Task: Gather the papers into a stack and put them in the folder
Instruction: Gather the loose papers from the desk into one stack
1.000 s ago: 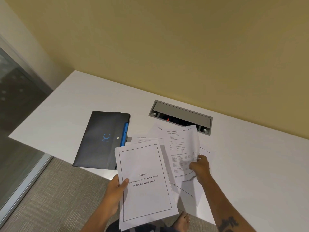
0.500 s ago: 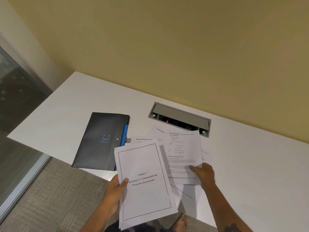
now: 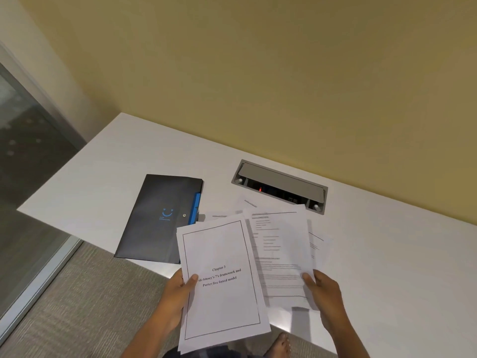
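Gripping upright title sheets (image 3: pixel 222 280), left hand (image 3: pixel 175 293); right hand (image 3: pixel 322 293) pinches text page (image 3: pixel 281 254), long axis toward wall.

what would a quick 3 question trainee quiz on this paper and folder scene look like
1. True or false: the black folder lies closed on the table.
2. Which hand holds the Chapter 3 page? A) left hand B) right hand
3. Fill in: besides the sheet in the right hand's grip, more papers lie ____ on the table.

Key: 1 true; 2 A; 3 loose
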A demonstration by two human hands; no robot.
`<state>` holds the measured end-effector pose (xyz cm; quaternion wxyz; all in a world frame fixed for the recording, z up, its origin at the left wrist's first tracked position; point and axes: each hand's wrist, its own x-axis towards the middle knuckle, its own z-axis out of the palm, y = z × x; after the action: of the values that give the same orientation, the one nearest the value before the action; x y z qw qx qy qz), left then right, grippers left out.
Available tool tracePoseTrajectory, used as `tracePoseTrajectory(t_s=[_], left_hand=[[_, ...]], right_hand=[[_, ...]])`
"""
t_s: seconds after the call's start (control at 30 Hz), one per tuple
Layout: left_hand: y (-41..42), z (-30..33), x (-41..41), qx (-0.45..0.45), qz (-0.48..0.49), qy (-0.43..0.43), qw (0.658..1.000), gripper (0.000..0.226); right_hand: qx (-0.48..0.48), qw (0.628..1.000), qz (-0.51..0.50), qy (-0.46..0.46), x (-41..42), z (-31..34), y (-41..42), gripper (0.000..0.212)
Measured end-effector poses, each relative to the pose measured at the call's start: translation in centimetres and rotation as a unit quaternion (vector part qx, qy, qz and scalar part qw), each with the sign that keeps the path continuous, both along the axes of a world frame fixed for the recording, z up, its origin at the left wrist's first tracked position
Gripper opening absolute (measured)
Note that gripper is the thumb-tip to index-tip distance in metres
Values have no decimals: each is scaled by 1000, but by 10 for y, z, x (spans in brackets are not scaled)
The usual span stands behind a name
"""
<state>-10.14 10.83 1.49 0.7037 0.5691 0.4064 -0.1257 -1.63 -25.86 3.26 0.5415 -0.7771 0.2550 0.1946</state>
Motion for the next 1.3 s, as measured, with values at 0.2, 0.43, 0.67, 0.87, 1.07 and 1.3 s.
tracePoseTrajectory(t_s=[0.2,0.43,0.67,0.87,1.07,1.3], left_hand=[[2,5,-5,-5,-25,0,1000,28],[-1,12,-10,-45,-34,0,998,26],[-3,10,-16,-91,-14,6,996,30],[1,10,-25,-58,-1,15,998,27],[10,2,-35,-35,20,19,999,27],[15,-1,-36,-18,64,18,998,25]], right_hand=[[141,989,20,41,-31,7,18,20],[141,984,105,43,-47,1,45,20],[162,969,177,51,-57,9,80,27],[194,959,201,53,-57,17,94,28],[142,954,238,112,-34,9,87,20],[-217,964,152,5,36,-45,26,64]])
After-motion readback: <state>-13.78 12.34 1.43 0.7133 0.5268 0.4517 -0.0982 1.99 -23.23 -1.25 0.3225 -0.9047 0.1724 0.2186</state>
